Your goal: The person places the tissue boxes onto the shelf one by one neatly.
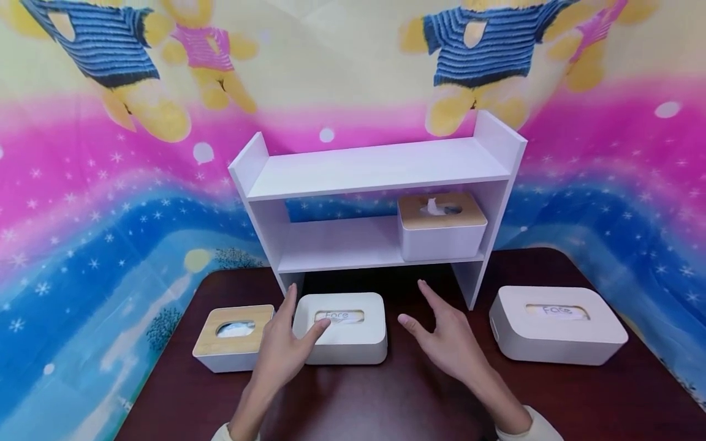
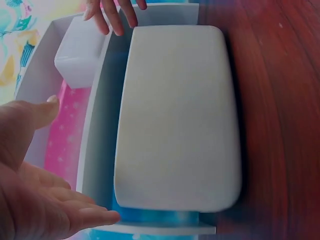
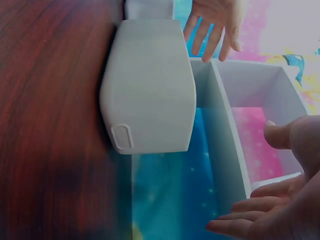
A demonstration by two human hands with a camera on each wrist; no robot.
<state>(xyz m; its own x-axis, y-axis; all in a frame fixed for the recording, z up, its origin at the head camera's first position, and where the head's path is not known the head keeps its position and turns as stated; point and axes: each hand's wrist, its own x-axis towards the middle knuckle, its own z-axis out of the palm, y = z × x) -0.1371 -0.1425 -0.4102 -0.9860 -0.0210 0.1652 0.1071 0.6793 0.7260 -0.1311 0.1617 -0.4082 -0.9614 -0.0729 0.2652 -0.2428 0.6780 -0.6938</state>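
Observation:
A white tissue box [image 1: 353,337] with an oval slot stands on the dark table in front of the shelf's lower opening. Beside its left end is my left hand [image 1: 282,350], fingers and thumb spread, overlapping the box's edge in the head view. My right hand [image 1: 449,344] hovers to the right of that box, apart from it, with thumb and fingers extended. Both palms face inward and hold nothing. In the left wrist view the box's plain front [image 2: 175,120] lies beyond the left hand [image 2: 35,200]; the right wrist view shows the right hand [image 3: 285,195] away from its end.
A white two-tier shelf [image 1: 380,165] stands at the back, with a wood-lidded tissue box [image 1: 441,242] on its middle board at right. Another wood-lidded box [image 1: 234,361] sits left of the left hand. A second white tissue box [image 1: 557,343] rests at the table's right.

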